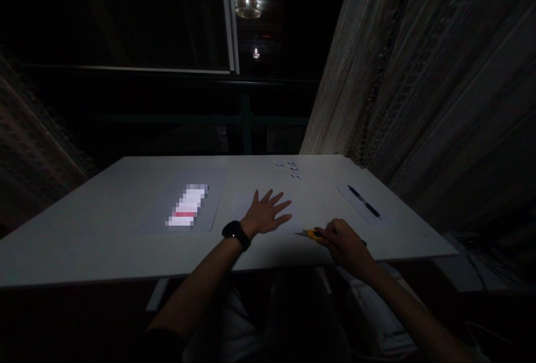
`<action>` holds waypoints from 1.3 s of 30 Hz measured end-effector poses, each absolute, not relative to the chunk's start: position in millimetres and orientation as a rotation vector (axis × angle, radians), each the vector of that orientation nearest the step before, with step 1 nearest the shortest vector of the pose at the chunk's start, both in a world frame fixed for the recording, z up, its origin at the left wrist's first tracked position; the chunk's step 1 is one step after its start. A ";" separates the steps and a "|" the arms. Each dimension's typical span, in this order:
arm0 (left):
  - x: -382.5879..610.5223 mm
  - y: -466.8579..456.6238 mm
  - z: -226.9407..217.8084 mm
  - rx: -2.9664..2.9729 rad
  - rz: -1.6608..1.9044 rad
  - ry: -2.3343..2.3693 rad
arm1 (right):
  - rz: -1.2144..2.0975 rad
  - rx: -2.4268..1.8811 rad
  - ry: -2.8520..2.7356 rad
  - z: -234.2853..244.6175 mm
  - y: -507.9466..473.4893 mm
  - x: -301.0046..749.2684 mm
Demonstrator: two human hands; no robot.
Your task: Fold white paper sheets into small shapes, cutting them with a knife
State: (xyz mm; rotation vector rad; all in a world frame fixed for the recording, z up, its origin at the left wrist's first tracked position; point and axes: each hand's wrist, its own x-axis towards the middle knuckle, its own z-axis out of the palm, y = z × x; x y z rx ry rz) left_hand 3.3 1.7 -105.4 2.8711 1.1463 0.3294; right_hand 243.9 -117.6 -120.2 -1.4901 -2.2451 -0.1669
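My left hand (266,213) lies flat with its fingers spread, pressing on a pale sheet of paper (240,204) whose edges barely show against the table. A dark watch (235,233) is on that wrist. Closed around a yellow and black utility knife (313,234) is my right hand (345,244), close to the table's front edge. The knife's blade is out and points left, toward the left hand and the sheet. Whether the blade tip touches the paper I cannot tell. The palm hides most of the knife's handle.
On the white table (104,251), a lit, pixelated screen (186,206) rests on a larger pale sheet (215,206) at left. Several small dark-marked pieces (293,168) lie at the back. To the right, a black pen (363,201) sits on a paper strip (354,204). Curtains (355,72) hang beyond.
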 end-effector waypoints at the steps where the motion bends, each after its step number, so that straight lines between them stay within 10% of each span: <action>1: 3.3 1.8 -105.5 2.871 0.330 1.143 | -0.172 -1.493 -2.241 -119.9 -120.6 244.0; 39: -68.6 7.5 -95.2 2.957 0.260 1.085 | -0.440 -1.601 -2.139 -127.0 -135.6 203.7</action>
